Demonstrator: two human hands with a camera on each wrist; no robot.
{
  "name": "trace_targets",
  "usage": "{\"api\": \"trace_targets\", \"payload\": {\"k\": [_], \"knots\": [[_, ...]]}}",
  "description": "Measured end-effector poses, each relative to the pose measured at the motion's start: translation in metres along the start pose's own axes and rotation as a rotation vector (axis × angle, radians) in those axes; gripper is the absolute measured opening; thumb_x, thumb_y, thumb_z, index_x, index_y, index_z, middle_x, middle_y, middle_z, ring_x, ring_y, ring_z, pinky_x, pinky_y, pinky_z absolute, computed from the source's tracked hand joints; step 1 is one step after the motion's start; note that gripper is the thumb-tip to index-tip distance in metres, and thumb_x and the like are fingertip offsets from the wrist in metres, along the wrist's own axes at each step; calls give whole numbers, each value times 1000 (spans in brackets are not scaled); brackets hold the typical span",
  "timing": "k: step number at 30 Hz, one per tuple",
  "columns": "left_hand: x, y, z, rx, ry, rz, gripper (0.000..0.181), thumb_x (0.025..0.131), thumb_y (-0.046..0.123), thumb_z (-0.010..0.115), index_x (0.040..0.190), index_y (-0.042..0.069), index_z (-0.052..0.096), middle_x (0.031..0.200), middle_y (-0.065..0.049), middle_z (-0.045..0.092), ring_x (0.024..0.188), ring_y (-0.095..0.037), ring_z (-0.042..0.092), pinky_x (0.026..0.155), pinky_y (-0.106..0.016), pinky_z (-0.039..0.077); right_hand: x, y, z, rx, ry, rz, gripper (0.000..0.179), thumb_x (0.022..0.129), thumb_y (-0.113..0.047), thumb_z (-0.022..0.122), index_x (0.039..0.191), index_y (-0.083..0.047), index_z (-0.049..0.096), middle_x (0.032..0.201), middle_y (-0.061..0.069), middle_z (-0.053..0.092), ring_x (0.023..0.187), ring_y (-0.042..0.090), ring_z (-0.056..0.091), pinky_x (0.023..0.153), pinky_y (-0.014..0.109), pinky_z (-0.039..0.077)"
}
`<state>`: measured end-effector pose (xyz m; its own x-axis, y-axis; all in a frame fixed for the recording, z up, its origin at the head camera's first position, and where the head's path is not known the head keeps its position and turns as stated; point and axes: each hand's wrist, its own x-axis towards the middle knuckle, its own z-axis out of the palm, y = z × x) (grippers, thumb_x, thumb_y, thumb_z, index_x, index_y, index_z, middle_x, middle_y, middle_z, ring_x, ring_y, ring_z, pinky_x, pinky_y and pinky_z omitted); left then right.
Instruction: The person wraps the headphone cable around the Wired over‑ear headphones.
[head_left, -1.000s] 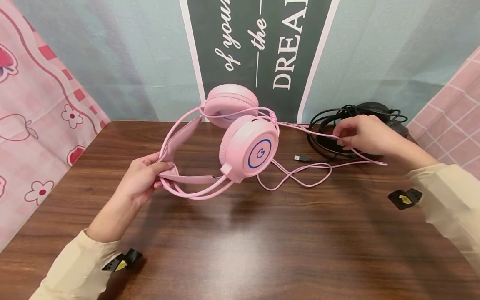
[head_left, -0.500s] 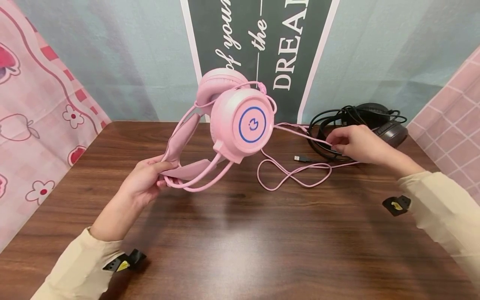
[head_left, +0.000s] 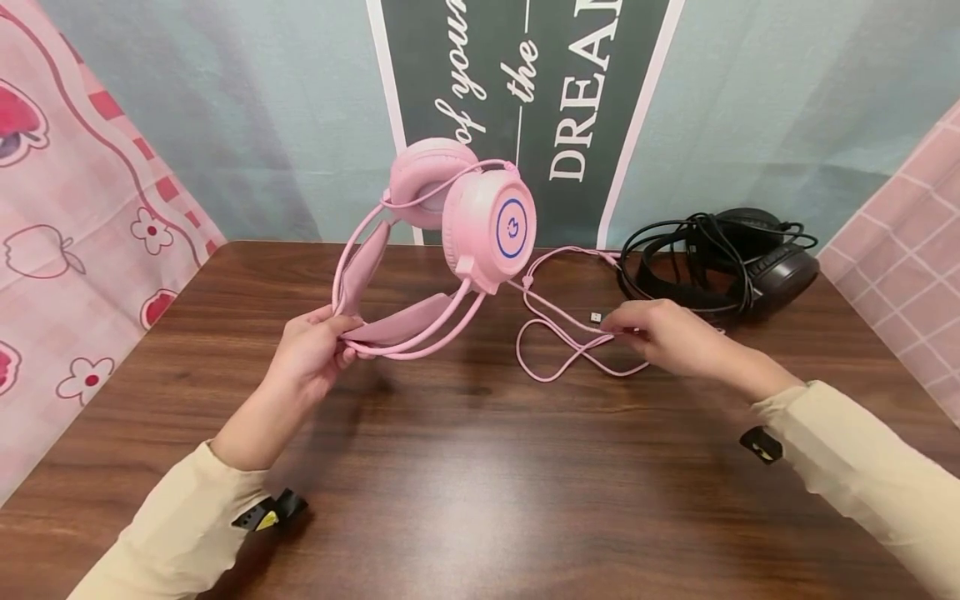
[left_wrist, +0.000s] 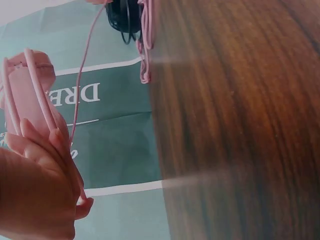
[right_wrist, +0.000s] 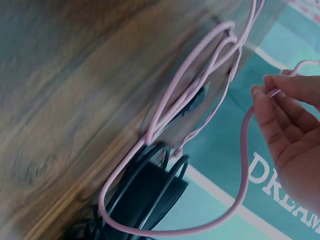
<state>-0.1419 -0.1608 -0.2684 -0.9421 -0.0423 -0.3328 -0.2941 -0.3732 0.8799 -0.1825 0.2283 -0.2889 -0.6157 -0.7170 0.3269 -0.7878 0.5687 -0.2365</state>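
Observation:
My left hand point(head_left: 311, 350) grips the headband of a pink headset point(head_left: 491, 229) and holds it up over the table, ear cups tilted up and away. In the left wrist view the fingers wrap around the pink headband point(left_wrist: 37, 95). A pink cable point(head_left: 555, 300) runs from the ear cups toward my right hand point(head_left: 667, 333). Thumb and fingertips of that hand pinch the cable, as the right wrist view shows, with a loop of the cord point(right_wrist: 244, 150) hanging below. More of the cable lies in loose loops on the table, near a USB plug point(head_left: 596, 317).
A black headset point(head_left: 780, 271) with its cable coiled around it lies at the back right of the wooden table point(head_left: 480, 467). Behind the table hangs a blue-grey cloth point(head_left: 300, 125) with a dark lettered panel. Pink patterned cloth point(head_left: 90, 250) borders the left side.
My right hand has moved left and toward me with the cable, away from the black headset. The pink headset first rose and swung, and its logo side has now turned more to the right.

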Motion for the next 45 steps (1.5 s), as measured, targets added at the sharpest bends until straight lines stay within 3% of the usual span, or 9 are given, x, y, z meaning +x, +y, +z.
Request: {"api": "trace_targets", "payload": {"k": [5,11,14,21,29,35,41,45], "knots": [[4,-6,2,45,62,32,13,84,-9,45,78,0,52,54,-3,53,41,-8,55,37,-12,42,4,-11,5,21,18,-116,33,67,13,66,89,-12,67,82,-7,58,73,8,54,59,26,45],[8,-11,3,85,93,58,7,84,-9,44,86,-3,48,54,-2,53,40,-8,55,38,-11,42,11,-30,5,25,17,-203,32,70,10,66,91,-14,69,79,-10,51,71,5,50,60,19,43],[8,-12,2,102,103,69,7,84,-9,44,89,-4,47,55,-2,54,41,-7,54,38,-12,43,15,-38,3,55,33,-248,34,69,11,65,92,-13,69,80,-8,52,69,2,48,59,15,39],[7,-15,2,151,119,112,10,84,-9,45,94,-6,47,57,-2,58,42,-4,52,39,-12,45,25,-55,-5,97,95,-340,41,65,17,54,92,-10,68,87,-6,57,74,5,53,62,17,43],[7,-19,3,303,109,197,26,82,-10,43,108,-12,46,56,-1,56,42,-3,51,40,-14,46,39,-72,-18,100,191,-362,29,69,13,62,89,-8,67,85,-3,59,76,7,57,65,21,46],[6,-22,8,401,64,242,40,81,-10,42,121,-12,44,56,-2,56,42,-5,55,41,-17,49,48,-81,-24,44,232,-343,25,70,10,65,88,-7,68,85,-3,60,73,7,55,60,24,46],[1,-24,12,525,21,305,36,79,-10,42,114,-10,49,54,-3,55,41,-6,53,40,-20,48,52,-86,-24,-51,260,-321,21,69,9,67,84,-6,67,79,-1,58,66,10,53,55,27,46],[-1,-25,16,585,12,313,38,77,-10,43,114,-7,51,52,-4,53,39,-7,52,39,-22,49,53,-87,-21,-92,269,-304,17,68,8,67,80,-5,66,75,0,56,64,10,53,52,28,46]]}}
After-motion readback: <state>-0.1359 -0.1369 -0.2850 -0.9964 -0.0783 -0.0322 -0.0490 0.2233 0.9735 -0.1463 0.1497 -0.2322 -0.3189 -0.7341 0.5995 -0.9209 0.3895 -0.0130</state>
